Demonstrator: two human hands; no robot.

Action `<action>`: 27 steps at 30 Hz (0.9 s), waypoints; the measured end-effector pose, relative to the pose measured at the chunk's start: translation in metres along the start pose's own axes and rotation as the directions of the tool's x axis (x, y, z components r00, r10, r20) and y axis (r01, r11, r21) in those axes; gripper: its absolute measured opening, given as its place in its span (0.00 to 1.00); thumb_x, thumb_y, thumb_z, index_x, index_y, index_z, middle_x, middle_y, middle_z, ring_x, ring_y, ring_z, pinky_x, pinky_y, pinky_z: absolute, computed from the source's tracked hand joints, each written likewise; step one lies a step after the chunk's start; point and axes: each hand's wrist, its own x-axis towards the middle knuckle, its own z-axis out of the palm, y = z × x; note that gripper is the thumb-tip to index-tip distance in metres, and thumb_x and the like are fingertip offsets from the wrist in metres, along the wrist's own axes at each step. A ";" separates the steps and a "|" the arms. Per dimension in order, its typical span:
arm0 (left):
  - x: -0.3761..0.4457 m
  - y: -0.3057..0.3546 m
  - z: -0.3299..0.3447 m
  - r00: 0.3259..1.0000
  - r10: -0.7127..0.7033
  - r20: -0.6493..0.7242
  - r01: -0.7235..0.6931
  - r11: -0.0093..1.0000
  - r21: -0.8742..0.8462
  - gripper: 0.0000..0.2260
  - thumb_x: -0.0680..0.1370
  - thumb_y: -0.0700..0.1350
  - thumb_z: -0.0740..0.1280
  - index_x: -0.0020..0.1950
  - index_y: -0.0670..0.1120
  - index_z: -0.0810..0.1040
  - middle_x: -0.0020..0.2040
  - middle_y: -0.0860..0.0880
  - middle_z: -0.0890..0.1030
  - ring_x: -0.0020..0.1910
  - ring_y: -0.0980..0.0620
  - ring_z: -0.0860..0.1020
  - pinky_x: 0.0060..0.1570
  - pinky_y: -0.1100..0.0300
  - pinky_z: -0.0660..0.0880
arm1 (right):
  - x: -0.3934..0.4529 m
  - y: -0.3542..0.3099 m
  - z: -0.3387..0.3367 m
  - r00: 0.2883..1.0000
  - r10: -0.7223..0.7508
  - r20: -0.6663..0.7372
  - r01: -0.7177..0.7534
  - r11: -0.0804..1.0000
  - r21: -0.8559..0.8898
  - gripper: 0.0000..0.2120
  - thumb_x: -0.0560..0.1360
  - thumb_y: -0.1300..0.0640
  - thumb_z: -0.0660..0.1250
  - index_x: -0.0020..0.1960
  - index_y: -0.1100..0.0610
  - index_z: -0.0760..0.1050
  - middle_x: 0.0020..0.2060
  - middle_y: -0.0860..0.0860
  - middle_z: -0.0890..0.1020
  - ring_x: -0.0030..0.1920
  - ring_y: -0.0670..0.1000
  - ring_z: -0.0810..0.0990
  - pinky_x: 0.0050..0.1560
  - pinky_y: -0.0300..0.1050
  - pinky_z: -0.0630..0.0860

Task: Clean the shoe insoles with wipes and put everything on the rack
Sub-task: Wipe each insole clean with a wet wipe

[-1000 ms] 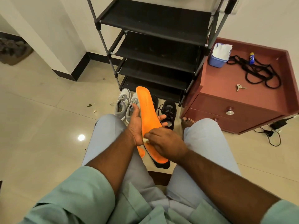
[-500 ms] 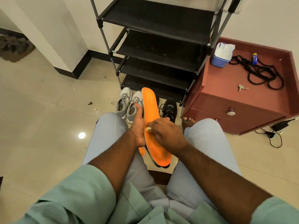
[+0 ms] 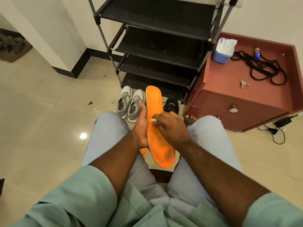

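Observation:
An orange insole (image 3: 155, 102) stands between my knees, toe end pointing away. My left hand (image 3: 141, 126) grips its left edge from behind. My right hand (image 3: 170, 126) presses a small crumpled wipe (image 3: 153, 120) onto the insole's middle, fingers curled round the wipe. A second orange insole (image 3: 144, 151) peeks out below my left hand. The black shoe rack (image 3: 157, 41) stands ahead with bare shelves. A blue tub of wipes (image 3: 221, 54) sits on the red cabinet.
Grey sneakers (image 3: 130, 104) and a black shoe (image 3: 171, 104) stand on the floor before the rack. The red cabinet (image 3: 246, 99) at right carries a black cord (image 3: 262, 69), keys (image 3: 243, 84) and a small tube (image 3: 257, 53). Cables (image 3: 277, 131) trail on the floor.
My right hand with the wipe has slid up the insole from the heel area to its middle. The insole has turned more upright and straight.

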 end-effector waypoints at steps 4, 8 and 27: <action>0.004 0.007 -0.008 0.999 0.006 0.044 -0.004 0.999 -0.040 0.47 0.67 0.81 0.45 0.71 0.51 0.75 0.67 0.39 0.78 0.60 0.36 0.80 0.58 0.38 0.75 | -0.018 -0.005 0.003 0.975 -0.158 0.156 0.157 0.987 0.019 0.16 0.74 0.54 0.57 0.53 0.57 0.81 0.44 0.53 0.83 0.43 0.57 0.81 0.41 0.53 0.79; 0.006 0.012 -0.013 0.996 0.067 0.052 -0.063 0.996 -0.069 0.44 0.69 0.80 0.47 0.66 0.51 0.79 0.68 0.39 0.76 0.62 0.35 0.78 0.62 0.38 0.73 | -0.021 0.002 0.000 0.932 -0.260 0.253 0.273 0.962 -0.013 0.18 0.72 0.53 0.57 0.52 0.54 0.82 0.44 0.50 0.84 0.41 0.55 0.81 0.41 0.51 0.78; -0.002 0.000 0.004 0.999 -0.017 -0.044 0.017 1.000 0.000 0.41 0.73 0.76 0.45 0.64 0.46 0.78 0.55 0.40 0.84 0.51 0.40 0.84 0.54 0.42 0.74 | 0.001 0.011 -0.003 0.995 0.086 0.047 -0.077 0.981 -0.181 0.13 0.77 0.57 0.62 0.59 0.55 0.79 0.49 0.53 0.82 0.46 0.56 0.77 0.46 0.51 0.74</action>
